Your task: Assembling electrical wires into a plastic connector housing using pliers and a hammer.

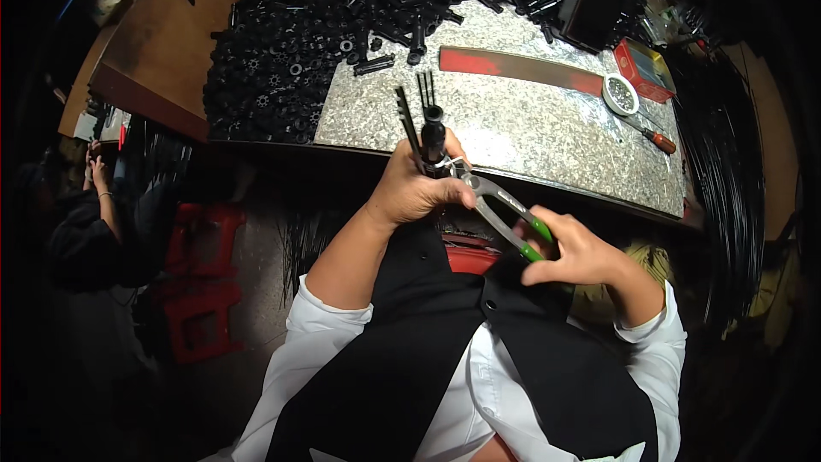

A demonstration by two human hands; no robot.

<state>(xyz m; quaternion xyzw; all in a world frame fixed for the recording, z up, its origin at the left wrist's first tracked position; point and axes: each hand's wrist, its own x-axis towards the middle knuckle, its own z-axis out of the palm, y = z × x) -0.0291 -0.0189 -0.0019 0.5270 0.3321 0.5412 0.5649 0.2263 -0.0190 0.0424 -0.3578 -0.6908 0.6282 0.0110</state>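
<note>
My left hand (409, 186) is closed around a black tubular part (434, 133), held upright just off the table's front edge. Thin black notched rods (409, 121) stick up beside the tube from the same grip. In my right hand (577, 252) is a pair of pincers (510, 201) with green handle grips, the fingers and thumb wrapped round the handles. The pincers' metal head meets the base of the tubular part near my left thumb. A light-coloured piece of wire (453, 161) shows there; what exactly the jaws grip cannot be made out.
A large pile of black tubular parts (299, 51) covers the table's far left. A red-and-brown strip (513, 68), white bowl (620, 94), screwdriver (654, 137) and red box (644, 70) lie on the speckled tabletop (547, 141). Long black rods (723, 171) hang at right. Another person (98, 214) sits left.
</note>
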